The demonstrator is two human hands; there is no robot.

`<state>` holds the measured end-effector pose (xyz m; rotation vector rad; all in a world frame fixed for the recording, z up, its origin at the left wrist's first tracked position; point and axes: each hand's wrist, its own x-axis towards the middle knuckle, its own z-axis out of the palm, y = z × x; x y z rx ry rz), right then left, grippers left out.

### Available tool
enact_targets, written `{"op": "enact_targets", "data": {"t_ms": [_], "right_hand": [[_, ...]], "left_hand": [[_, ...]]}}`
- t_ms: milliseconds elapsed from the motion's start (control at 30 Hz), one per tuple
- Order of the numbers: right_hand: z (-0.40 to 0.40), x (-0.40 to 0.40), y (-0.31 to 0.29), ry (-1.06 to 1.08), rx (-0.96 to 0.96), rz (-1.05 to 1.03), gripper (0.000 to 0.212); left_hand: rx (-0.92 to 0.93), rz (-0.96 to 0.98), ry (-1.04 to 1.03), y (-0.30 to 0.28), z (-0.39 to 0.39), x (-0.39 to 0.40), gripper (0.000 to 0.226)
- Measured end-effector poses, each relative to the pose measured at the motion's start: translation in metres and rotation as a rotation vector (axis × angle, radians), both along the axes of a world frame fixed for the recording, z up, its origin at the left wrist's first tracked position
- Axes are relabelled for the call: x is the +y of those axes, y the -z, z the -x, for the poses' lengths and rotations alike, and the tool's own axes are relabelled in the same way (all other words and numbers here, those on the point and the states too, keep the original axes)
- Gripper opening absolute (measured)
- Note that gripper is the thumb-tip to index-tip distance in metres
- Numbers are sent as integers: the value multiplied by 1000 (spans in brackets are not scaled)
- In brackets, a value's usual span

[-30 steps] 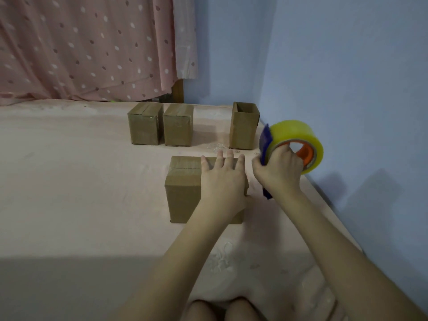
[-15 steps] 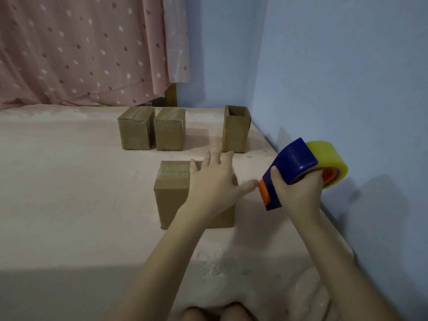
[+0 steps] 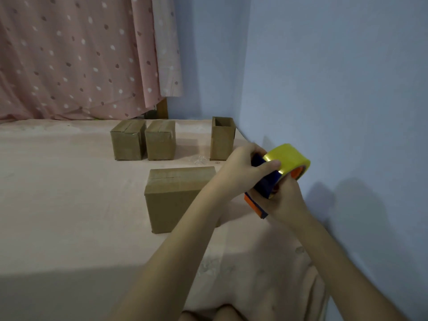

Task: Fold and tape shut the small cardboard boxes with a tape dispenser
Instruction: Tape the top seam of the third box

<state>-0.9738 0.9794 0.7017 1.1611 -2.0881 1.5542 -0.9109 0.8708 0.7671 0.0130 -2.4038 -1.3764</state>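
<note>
Both your hands clamp the tape dispenser (image 3: 275, 177) at three o'clock — left hand (image 3: 243, 167) on top, right hand (image 3: 283, 200) beneath. The box (image 3: 178, 195) sits centre on the bed, light and crushable — steady its top edges.

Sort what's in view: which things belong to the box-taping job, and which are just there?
Job: tape dispenser, near box, two taped boxes, open box, left hand, right hand.
Just there: curtain, wall, sheet.
</note>
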Motion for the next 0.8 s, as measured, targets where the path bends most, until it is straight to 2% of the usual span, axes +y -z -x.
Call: {"op": "enact_targets", "data": {"t_ms": [67, 167, 267, 333, 400, 533, 567, 633, 700, 800], "right_hand": [[2, 10, 2, -9, 123, -131, 40], [7, 14, 4, 11, 198, -315, 24], [12, 11, 7, 271, 418, -400, 48], [11, 8, 9, 413, 456, -384, 55], [8, 9, 9, 458, 394, -300, 55], [-1, 11, 20, 591, 272, -95, 53], [-1, 13, 26, 569, 199, -65, 55], [-8, 20, 27, 348, -106, 6, 69], [-11, 26, 27, 117, -328, -23, 70], [-8, 20, 37, 85, -339, -167, 51]], "left_hand": [[-5, -20, -15, 1, -2, 3, 21], [-29, -91, -57, 6, -4, 5, 19], [17, -203, -108, 15, -2, 7, 19], [46, -296, -115, 22, -1, 13, 23], [111, -308, -114, 28, -1, 19, 38], [249, -283, -124, 38, 1, 34, 33], [267, -299, -131, 42, 3, 36, 32], [279, -329, -147, 52, 6, 40, 31], [259, -351, -144, 66, 12, 42, 31], [198, -317, -167, 92, 19, 46, 33]]}}
